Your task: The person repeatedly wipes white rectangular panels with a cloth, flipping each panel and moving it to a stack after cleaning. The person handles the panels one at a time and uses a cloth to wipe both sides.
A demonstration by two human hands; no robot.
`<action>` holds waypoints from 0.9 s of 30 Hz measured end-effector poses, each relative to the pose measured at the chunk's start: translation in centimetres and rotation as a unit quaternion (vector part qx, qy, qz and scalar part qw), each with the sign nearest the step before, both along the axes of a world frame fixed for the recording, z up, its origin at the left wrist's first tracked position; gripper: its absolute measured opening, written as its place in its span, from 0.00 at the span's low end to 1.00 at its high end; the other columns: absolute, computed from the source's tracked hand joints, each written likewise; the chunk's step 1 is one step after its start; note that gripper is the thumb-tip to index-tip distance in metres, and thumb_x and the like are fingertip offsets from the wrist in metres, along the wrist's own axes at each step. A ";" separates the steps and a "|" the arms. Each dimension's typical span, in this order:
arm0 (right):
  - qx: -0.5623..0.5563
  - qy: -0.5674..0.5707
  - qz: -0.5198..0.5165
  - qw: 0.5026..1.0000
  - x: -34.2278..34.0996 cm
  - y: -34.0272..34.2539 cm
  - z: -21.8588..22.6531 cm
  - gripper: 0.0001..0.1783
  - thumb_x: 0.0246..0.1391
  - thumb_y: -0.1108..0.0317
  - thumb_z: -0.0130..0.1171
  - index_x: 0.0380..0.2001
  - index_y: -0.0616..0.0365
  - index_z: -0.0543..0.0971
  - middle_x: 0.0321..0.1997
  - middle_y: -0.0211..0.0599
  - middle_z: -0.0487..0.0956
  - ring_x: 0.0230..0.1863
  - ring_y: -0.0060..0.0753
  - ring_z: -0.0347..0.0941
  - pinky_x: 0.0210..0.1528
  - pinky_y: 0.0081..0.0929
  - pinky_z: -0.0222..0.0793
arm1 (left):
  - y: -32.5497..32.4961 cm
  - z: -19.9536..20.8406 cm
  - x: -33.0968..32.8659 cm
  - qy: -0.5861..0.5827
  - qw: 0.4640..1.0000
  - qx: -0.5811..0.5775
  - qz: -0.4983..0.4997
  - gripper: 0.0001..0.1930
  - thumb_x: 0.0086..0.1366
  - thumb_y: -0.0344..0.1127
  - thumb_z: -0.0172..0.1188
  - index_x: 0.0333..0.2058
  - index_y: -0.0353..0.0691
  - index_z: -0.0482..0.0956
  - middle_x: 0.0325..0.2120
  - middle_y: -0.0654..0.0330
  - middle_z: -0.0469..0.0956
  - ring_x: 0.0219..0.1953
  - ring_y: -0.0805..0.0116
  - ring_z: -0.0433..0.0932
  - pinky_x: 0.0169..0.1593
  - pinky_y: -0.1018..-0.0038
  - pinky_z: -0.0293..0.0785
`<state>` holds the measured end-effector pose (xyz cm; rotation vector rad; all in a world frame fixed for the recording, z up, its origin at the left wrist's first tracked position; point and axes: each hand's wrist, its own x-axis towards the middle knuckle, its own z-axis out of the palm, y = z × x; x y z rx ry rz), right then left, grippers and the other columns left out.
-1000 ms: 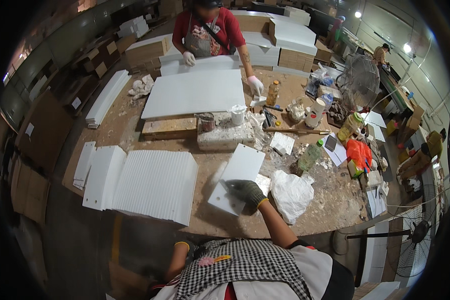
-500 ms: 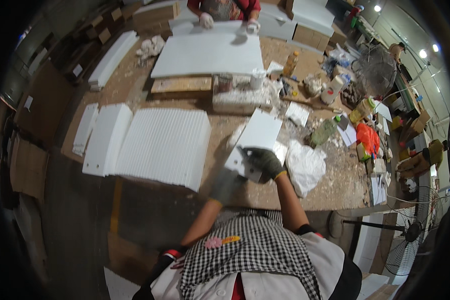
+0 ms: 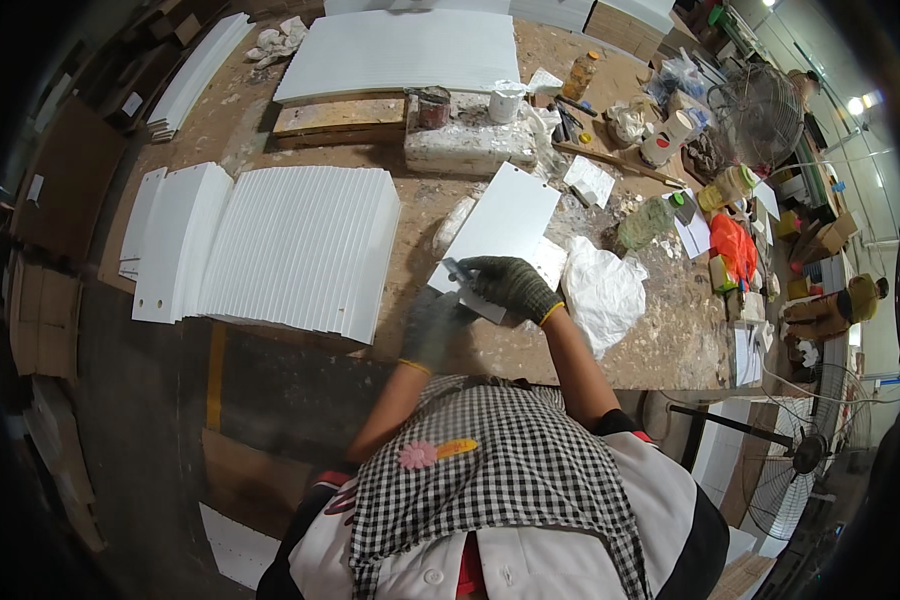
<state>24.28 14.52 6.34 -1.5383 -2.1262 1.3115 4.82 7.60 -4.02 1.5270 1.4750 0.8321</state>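
A white panel (image 3: 502,215) with small holes near its ends lies slantwise on the table in front of me. My right hand (image 3: 511,284), in a dark knitted glove, rests over the panel's near end. Its fingers are closed on a small grey flat tool (image 3: 457,270), whose exact kind I cannot make out. My left hand (image 3: 436,325), gloved alike, is by the panel's near left corner at the table edge. Motion smears its fingers, so their grip is unclear. To the left stands a row of similar white panels (image 3: 295,250) set on edge.
White crumpled cloth (image 3: 602,295) lies right of the panel. Behind it are a paint-spattered block (image 3: 460,148) with a white cup (image 3: 505,102) and a dark jar (image 3: 432,108). A green bottle (image 3: 647,222) and orange bag (image 3: 733,250) sit right. A larger white board (image 3: 400,55) lies farther back.
The view has shifted, so the table sits higher in the picture and the person opposite is mostly out of sight. My right hand stays at the panel's near end; my left remains blurred beside it.
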 end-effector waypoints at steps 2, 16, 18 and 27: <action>-0.041 0.019 -0.062 0.997 -0.7 -0.6 0.9 0.26 0.61 0.68 0.66 0.63 0.49 0.81 0.48 0.38 0.88 0.45 0.27 0.83 0.55 0.29 0.78 | -0.6 0.7 -0.4 0.216 0.973 0.051 -0.064 0.14 0.61 0.42 0.71 0.39 0.39 0.85 0.39 0.50 0.82 0.44 0.52 0.81 0.49 0.60 0.79; 0.064 -0.039 0.091 0.993 -1.4 -1.3 1.8 0.25 0.61 0.68 0.63 0.62 0.45 0.81 0.40 0.46 0.87 0.38 0.33 0.83 0.48 0.35 0.79 | -5.4 4.7 -2.7 -0.399 0.887 -0.202 0.116 0.15 0.69 0.30 0.55 0.51 0.32 0.80 0.43 0.59 0.82 0.43 0.72 0.80 0.46 0.72 0.79; 0.079 0.001 -0.059 0.995 -0.9 -0.7 2.8 0.22 0.63 0.73 0.61 0.60 0.50 0.82 0.41 0.45 0.87 0.39 0.32 0.84 0.49 0.34 0.80 | -6.1 4.6 -3.0 -0.421 0.887 -0.155 0.113 0.14 0.69 0.30 0.55 0.50 0.32 0.80 0.41 0.61 0.82 0.42 0.73 0.80 0.46 0.72 0.78; 0.127 -0.167 0.185 0.960 -0.8 -4.0 4.8 0.23 0.67 0.66 0.57 0.64 0.42 0.78 0.43 0.41 0.84 0.46 0.43 0.84 0.52 0.37 0.81 | -6.3 3.8 -2.9 -0.259 0.939 -0.179 0.141 0.08 0.66 0.30 0.62 0.40 0.33 0.82 0.34 0.58 0.81 0.37 0.70 0.79 0.42 0.70 0.77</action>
